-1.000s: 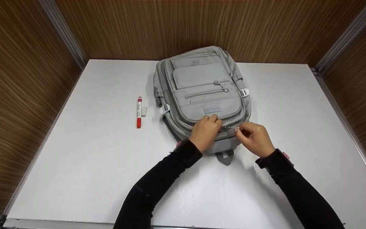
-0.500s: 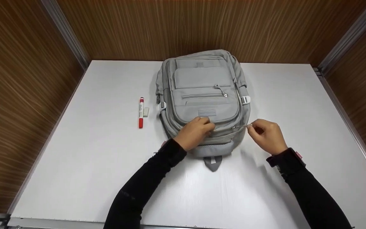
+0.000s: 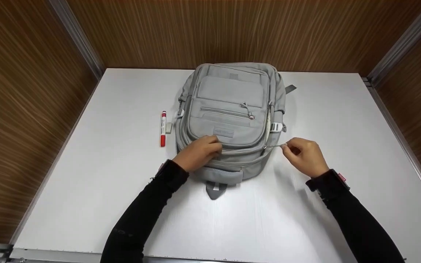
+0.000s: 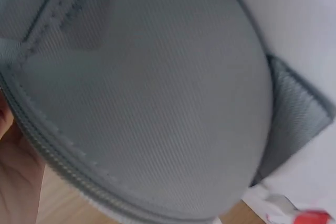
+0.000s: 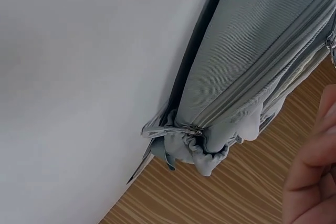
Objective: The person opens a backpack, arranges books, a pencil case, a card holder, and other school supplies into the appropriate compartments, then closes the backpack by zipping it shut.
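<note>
**Zip pull drawn taut on a soft grey backpack**

Sleeves of black cloth enter from the bottom of the head view and lead up to both hands at the near end of the pale grey fabric backpack, which lies flat at the centre of the white table, its small grab loop pointing towards the lower edge of the frame. The left hand is laid on the lower left of the pack, fingers curled over the seam beside the zip so that the cloth is pinned down. The right hand, lower right of centre, has thumb and forefinger closed on the thin grey zip pull, which is stretched level from the slider at the pack's right corner.

The pack is judged soft and light: woven cloth that gives and slides on the smooth table unless braced. Hold is best taken on the pull tab itself, with the other hand pressed on the fabric close to the slider.

Farther up, a red and white marker pen lies left of the pack beside a small pale eraser, before the brown wood-grain walls.

Against the earlier frames, the pack has been turned so its near end sits further left, the left hand has gone with it, and the slider has been drawn from the middle of the near edge round to the right corner.
</note>
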Demonstrator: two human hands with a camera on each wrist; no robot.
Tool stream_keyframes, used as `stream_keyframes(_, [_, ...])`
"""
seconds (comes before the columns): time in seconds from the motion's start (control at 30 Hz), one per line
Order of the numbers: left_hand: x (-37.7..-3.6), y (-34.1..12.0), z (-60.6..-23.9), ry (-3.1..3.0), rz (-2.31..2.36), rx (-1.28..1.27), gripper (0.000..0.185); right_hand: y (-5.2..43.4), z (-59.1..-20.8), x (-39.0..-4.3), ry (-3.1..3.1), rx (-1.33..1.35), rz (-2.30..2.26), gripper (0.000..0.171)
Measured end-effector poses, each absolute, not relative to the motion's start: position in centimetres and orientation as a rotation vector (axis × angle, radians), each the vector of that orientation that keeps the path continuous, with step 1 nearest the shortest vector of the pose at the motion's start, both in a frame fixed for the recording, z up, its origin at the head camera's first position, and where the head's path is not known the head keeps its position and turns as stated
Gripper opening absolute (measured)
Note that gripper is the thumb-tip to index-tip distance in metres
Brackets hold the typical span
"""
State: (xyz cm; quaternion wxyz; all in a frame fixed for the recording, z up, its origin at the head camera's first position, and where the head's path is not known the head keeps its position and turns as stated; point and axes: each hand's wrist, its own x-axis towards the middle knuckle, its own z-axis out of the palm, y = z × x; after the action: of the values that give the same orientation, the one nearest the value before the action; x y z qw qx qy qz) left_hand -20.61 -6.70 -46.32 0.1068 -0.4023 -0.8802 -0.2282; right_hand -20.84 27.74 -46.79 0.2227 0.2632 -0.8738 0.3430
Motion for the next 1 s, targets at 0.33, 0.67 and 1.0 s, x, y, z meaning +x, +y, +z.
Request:
stream_keyframes(0.33, [-19.4,-2.8,-43.9,-2.730,-0.275,-0.999,0.019,26.6,-46.0,-21.1,-2.343,0.936,1.050,0.022])
stream_keyframes(0.67, [-20.3,6.7,-43.6,-2.705,0.064,-0.781,0.018,25.4,-45.8,-21.7,-2.288,1.135,1.057,0.021])
stream_keyframes(1.0, [-20.5,6.9,-43.7,-2.694,0.065,-0.812,0.019,27.3,-45.4,-23.3,-2.341,1.017,1.002,0.020])
